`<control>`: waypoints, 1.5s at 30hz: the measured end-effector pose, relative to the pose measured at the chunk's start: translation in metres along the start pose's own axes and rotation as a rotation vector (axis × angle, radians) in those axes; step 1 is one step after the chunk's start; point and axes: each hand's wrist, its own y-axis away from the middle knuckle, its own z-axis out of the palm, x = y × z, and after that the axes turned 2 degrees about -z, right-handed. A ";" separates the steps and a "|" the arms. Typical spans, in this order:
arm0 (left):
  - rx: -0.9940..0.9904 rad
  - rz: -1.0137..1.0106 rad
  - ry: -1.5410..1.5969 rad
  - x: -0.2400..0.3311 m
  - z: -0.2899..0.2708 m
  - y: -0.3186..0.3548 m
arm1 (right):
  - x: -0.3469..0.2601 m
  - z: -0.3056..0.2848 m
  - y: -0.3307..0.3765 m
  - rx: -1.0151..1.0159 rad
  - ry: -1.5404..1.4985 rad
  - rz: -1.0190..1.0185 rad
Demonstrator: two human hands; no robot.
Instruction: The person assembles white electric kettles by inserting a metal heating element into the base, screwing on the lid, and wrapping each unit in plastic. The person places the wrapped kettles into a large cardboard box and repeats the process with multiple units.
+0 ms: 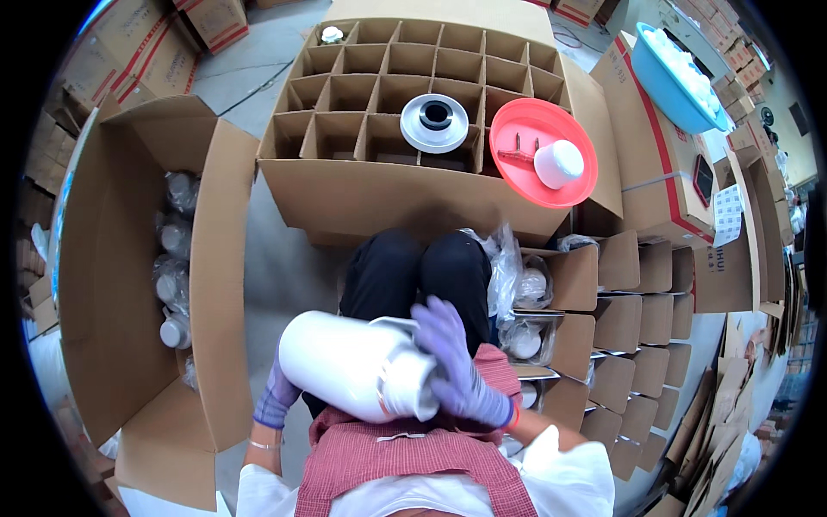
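Observation:
A large white vacuum jug [336, 362] with a side handle lies tilted across my lap, its mouth toward the right. My left hand [277, 392], in a purple glove, supports the jug's base end, and its fingers are mostly hidden behind the body. Beside the mouth and handle is my right hand [461, 366], also gloved, with fingers stretched out and slightly blurred. Whether it touches the neck I cannot tell. In front of my knees, a white round part with a dark ring [434, 122] rests on the divided carton [379, 191].
A red plate [538, 191] on the carton's corner bears a white cup [559, 165] and a small reddish tool [517, 155]. Left stands an open carton [220, 284] of bagged white items. Right are cardboard dividers [616, 327], a blue basin [668, 90] and a phone [703, 179].

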 end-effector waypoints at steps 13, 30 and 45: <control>-0.039 0.379 -0.209 0.029 0.018 -0.058 | -0.032 -0.013 -0.115 0.144 -0.420 -0.041; -0.554 0.548 -0.998 0.200 0.010 -0.109 | 0.033 -0.061 -0.052 -0.256 0.323 -0.216; 0.113 0.374 0.008 0.141 0.013 -0.115 | 0.170 -0.085 -0.249 -0.129 0.654 -0.219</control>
